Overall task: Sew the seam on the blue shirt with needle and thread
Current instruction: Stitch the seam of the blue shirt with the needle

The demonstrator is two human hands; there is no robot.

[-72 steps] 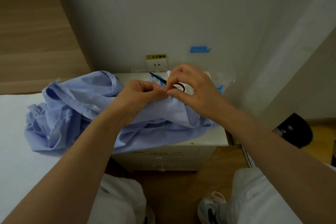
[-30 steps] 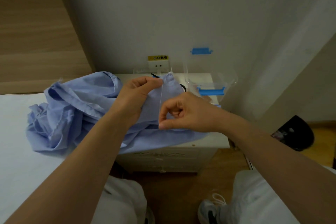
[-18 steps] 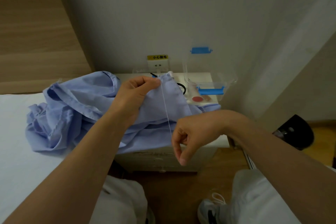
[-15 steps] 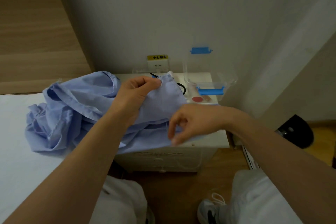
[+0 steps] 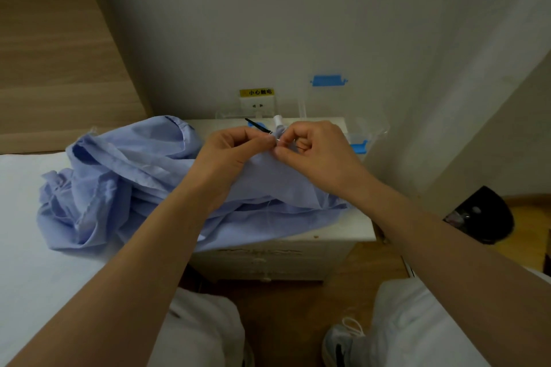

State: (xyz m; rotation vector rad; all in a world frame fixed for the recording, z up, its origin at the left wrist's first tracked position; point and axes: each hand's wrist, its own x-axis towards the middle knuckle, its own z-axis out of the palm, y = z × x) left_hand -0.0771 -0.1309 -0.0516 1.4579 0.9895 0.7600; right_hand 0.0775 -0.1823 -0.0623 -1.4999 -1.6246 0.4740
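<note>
Above the desk, the blue shirt is pinched by the left hand, a glinting needle by the right hand.

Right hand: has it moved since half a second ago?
Yes: the right hand went from the front edge of the nightstand back toward the wall socket.
</note>
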